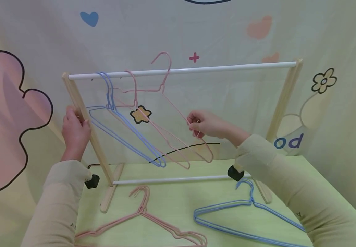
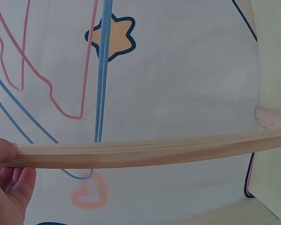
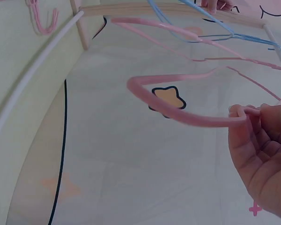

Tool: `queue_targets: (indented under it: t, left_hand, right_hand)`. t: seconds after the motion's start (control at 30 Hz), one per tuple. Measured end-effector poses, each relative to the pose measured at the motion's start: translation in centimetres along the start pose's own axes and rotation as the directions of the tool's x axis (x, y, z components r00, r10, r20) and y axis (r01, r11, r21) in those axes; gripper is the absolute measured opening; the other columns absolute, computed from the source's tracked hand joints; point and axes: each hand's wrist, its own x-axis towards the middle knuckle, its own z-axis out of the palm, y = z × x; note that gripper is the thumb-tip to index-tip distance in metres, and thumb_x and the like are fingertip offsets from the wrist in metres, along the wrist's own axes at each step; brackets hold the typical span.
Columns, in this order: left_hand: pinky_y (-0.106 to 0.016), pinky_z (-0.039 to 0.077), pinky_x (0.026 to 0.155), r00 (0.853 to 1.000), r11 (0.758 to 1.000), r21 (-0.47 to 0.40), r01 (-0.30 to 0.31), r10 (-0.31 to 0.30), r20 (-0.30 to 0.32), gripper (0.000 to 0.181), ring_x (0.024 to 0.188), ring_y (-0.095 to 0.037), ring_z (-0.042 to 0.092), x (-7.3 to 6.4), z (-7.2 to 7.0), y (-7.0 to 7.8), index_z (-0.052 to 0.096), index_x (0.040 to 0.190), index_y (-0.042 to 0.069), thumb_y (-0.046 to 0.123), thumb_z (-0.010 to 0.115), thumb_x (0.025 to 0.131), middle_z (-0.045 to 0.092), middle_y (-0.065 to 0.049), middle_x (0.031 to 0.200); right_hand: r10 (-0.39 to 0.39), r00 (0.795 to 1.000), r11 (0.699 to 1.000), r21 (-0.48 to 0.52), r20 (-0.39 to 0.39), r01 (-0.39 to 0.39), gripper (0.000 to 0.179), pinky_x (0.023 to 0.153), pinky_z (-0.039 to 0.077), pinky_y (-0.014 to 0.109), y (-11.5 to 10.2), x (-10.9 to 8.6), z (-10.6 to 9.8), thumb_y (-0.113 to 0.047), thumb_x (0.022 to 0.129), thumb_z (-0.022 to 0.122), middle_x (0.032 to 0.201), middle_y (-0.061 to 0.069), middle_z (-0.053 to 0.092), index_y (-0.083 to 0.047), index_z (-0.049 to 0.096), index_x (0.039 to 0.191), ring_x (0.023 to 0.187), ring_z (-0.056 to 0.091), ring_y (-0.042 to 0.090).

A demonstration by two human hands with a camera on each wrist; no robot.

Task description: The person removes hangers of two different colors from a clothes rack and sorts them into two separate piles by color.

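Note:
My left hand grips the left wooden post of a small clothes rack, thumb on one side and fingers on the other in the left wrist view. With my right hand I pinch one shoulder of a pink clothes hanger. Its hook rises above the white rail, and its neck crosses in front of the rail in the head view. To its left, another pink hanger and two blue hangers hang from that rail.
On the green table, a stack of pink hangers lies at front left and several blue hangers at front right. A lower white bar joins the rack's feet. Behind stands a printed curtain.

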Motion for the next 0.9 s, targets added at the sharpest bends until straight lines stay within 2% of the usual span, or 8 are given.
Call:
queue_targets:
  t: [0.3, 0.47, 0.67, 0.9]
  left_hand:
    - [-0.048, 0.037, 0.079, 1.0, 1.0, -0.004, 0.004, -0.004, 0.013, 0.026, 0.096, -0.037, 0.043, -0.1, -0.1, 0.1, 0.032, 0.109, 0.0, 0.008, 0.044, 0.087, 0.043, -0.022, 0.105]
    - [-0.048, 0.037, 0.079, 1.0, 1.0, -0.004, 0.005, -0.005, 0.015, 0.026, 0.096, -0.037, 0.043, -0.1, -0.1, 0.1, 0.032, 0.109, 0.0, 0.008, 0.044, 0.087, 0.043, -0.022, 0.105]
    - [-0.049, 0.036, 0.08, 1.0, 1.0, 0.001, 0.001, -0.001, 0.015, 0.027, 0.096, -0.038, 0.043, -0.1, -0.1, 0.1, 0.032, 0.109, 0.0, 0.008, 0.045, 0.087, 0.043, -0.022, 0.105]
    - [-0.05, 0.037, 0.081, 0.999, 1.0, 0.013, 0.023, -0.023, 0.042, 0.028, 0.098, -0.039, 0.042, -0.2, -0.3, 0.3, 0.031, 0.111, -0.001, 0.009, 0.044, 0.088, 0.042, -0.023, 0.108]
  right_hand:
    - [-0.011, 0.997, 0.987, -0.162, -0.074, -0.002, 0.007, 0.058, 0.047, 0.023, 1.9, -4.2, -3.5, -0.002, 0.089, 0.046, 0.079, 0.012, 0.049, 0.004, 0.045, 0.092, 0.064, 0.051, 0.016]
    - [-0.019, 0.996, 0.977, -0.212, -0.086, 0.0, 0.007, 0.056, 0.046, 0.023, 2.9, -6.7, -4.9, -0.003, 0.089, 0.047, 0.078, 0.011, 0.05, 0.003, 0.045, 0.092, 0.064, 0.05, 0.015]
    - [-0.066, 0.996, 0.976, -0.211, -0.062, 0.051, 0.005, 0.049, 0.043, 0.023, 4.8, -8.7, -5.3, 0.0, 0.087, 0.048, 0.068, 0.007, 0.05, 0.004, 0.046, 0.087, 0.055, 0.048, 0.012]
    - [-0.115, 0.991, 0.984, -0.143, -0.073, 0.104, 0.004, 0.05, 0.046, 0.024, 6.5, -10.1, -5.2, 0.003, 0.087, 0.046, 0.065, 0.007, 0.049, 0.004, 0.044, 0.083, 0.055, 0.047, 0.009]
